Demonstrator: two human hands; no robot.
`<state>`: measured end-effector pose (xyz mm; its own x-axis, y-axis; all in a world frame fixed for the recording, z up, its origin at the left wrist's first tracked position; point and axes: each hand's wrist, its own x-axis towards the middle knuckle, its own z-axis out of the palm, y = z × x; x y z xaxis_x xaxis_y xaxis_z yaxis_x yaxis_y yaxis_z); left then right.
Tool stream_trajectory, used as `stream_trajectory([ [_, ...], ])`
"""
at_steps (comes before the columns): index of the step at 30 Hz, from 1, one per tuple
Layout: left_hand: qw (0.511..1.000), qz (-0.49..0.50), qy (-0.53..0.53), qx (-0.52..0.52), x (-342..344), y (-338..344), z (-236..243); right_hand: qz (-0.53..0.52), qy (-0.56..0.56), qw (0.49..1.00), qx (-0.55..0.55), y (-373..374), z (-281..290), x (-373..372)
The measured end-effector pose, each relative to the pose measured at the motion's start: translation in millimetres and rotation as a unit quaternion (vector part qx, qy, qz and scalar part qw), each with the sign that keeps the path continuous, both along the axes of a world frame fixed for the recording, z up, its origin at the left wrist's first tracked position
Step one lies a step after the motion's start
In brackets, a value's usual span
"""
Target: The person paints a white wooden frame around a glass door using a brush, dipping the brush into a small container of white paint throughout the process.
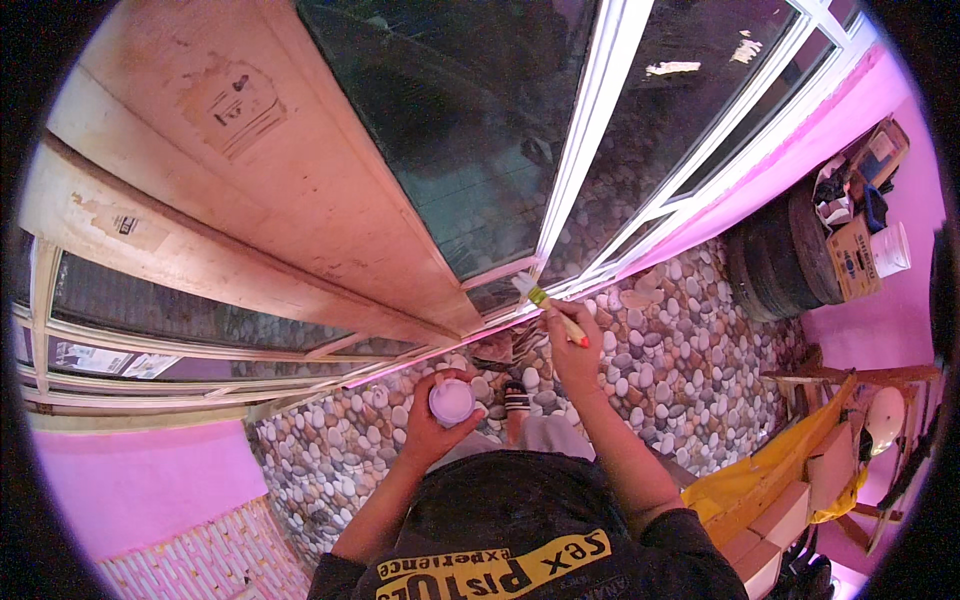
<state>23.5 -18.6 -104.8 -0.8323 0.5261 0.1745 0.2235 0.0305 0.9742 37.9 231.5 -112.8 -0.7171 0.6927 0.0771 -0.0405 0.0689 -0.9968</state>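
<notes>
My left hand [428, 426] is wrapped round a small round cup of pale, whitish paint [452, 401], held in front of my body. With my right hand [577, 362] I grip a paintbrush [538, 296] that has a green band and a light handle with a red-orange end. Its whitish bristles are at the lower corner of the window frame [572, 150], where a white upright meets the bottom rail; whether they touch it I cannot tell. The upright is white, while the wooden panel [250, 160] to the left is bare brown with torn label remains.
Pebble-patterned flooring [660, 350] lies underfoot, with my sandalled foot [517, 402] on it. Stacked tyres [785, 255], a cardboard box [853, 258] and a white bucket [890, 249] stand at the right by the pink wall. Nearer right, a yellow cloth [765, 465] hangs on a wooden rack.
</notes>
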Motion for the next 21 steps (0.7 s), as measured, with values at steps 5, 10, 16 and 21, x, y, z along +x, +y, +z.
stream_trajectory([
  [5,1.0,-0.007,-0.018,0.019,-0.3,1.4,1.7,-0.01,-0.006,0.999,0.031,3.8,1.3,-8.5],
  [10,0.999,-0.01,-0.031,0.004,-2.8,2.4,13.0,-0.074,-0.008,0.997,0.025,24.2,13.4,-2.7],
  [16,0.998,-0.002,-0.053,-0.013,1.5,0.5,11.7,-0.034,-0.019,0.996,0.081,4.3,-6.7,-5.2],
  [21,0.999,0.0,0.018,-0.027,-0.6,-0.7,15.9,0.044,-0.05,0.987,0.149,-25.2,14.7,-3.8],
])
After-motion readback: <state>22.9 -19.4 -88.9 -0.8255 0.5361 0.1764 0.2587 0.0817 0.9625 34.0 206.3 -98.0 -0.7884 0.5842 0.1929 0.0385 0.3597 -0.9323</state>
